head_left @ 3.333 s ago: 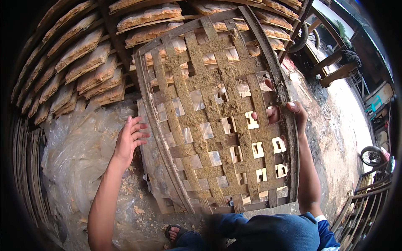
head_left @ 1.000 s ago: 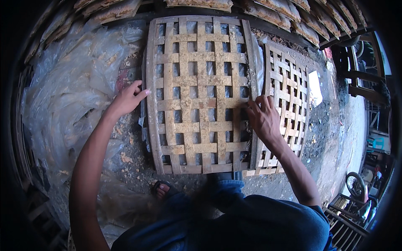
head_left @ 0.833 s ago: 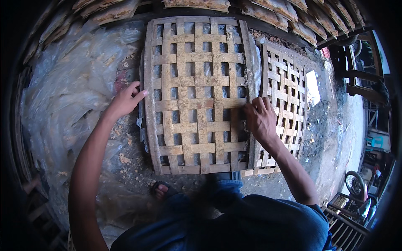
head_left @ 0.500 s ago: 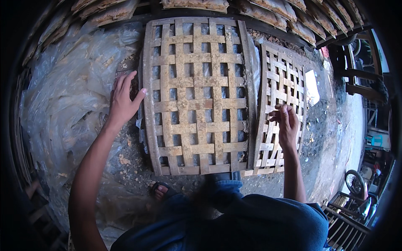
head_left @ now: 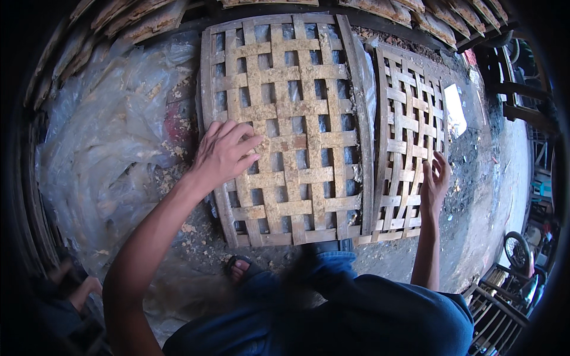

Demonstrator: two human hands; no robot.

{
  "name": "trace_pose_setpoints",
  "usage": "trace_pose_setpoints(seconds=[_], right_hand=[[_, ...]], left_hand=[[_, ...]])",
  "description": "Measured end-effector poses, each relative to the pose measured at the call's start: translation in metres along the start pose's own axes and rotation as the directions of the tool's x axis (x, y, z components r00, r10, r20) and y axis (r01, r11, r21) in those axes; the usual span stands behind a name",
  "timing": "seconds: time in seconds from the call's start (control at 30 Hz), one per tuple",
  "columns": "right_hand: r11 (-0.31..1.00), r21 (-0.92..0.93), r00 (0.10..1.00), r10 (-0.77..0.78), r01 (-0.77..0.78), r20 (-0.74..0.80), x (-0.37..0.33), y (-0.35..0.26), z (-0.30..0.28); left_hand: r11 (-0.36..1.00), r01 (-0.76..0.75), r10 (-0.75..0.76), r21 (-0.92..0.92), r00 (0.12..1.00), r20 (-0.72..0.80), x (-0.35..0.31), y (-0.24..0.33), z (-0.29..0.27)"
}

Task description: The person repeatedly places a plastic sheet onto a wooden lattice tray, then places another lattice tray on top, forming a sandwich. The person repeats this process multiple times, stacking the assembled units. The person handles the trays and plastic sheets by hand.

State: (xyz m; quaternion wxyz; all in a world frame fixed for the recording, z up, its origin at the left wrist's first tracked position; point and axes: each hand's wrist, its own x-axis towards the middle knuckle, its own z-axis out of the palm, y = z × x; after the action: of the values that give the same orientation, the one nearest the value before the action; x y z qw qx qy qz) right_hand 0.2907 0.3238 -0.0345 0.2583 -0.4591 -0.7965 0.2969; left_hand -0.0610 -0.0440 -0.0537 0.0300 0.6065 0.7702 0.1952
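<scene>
**Inspector:** Start nearest the person. What lies at their feet?

**Assistant:** A sandalled foot [head_left: 240, 270] on gritty ground, just short of the near end of the big tray [head_left: 285, 124]. That tray is a woven lattice of flat slats, lying flat, its long axis running away from the person.

**Inspector:** The left hand?

**Assistant:** The left hand [head_left: 224, 155] rests palm-down on the big tray's left edge, fingers spread and apart, clamped on nothing. It presses on the slats; it does not wrap the frame.

**Inspector:** And the right?

**Assistant:** The right hand [head_left: 436, 178] hangs open at the right edge of the narrow tray [head_left: 409, 136], fingers loosely curled, gripping nothing. Whether it touches the frame I cannot tell.

**Inspector:** How do the two trays sit?

**Assistant:** Side by side, long axes parallel. The big tray's right rail overlaps the narrow tray's left edge. Left hand is nearer the big tray, right hand nearer the narrow one.

**Inspector:** Beyond?

**Assistant:** Crumpled plastic sheet [head_left: 101, 136] to the left; stacked racks [head_left: 142, 15] along the far edge.
</scene>
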Motion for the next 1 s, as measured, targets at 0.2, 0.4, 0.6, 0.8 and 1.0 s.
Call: trace_pose_setpoints(seconds=[0.2,0.4,0.6,0.8,1.0], right_hand=[[0.865,-0.016,0.835,-0.479,0.502,0.271,-0.025,-0.097,0.061],[0.811,-0.008,0.754,-0.54,0.585,0.373,-0.036,-0.103,0.093],[0.759,-0.057,0.72,-0.587,0.648,0.371,-0.044,-0.098,0.097],[0.77,-0.05,0.729,-0.579,0.636,0.364,-0.045,-0.096,0.101],[0.759,-0.061,0.723,-0.589,0.648,0.36,-0.046,-0.097,0.101]], left_hand=[[1.0,0.001,-0.001,-0.012,1.0,-0.016,0.008,0.006,0.004],[0.977,-0.199,0.202,0.077,0.979,-0.027,0.02,-0.01,0.007],[0.902,-0.389,0.377,0.187,0.921,0.097,0.03,-0.018,0.003],[0.813,-0.513,0.503,0.274,0.857,0.111,0.037,-0.021,0.007],[0.831,-0.53,0.524,0.172,0.848,0.078,0.048,-0.024,0.005]])
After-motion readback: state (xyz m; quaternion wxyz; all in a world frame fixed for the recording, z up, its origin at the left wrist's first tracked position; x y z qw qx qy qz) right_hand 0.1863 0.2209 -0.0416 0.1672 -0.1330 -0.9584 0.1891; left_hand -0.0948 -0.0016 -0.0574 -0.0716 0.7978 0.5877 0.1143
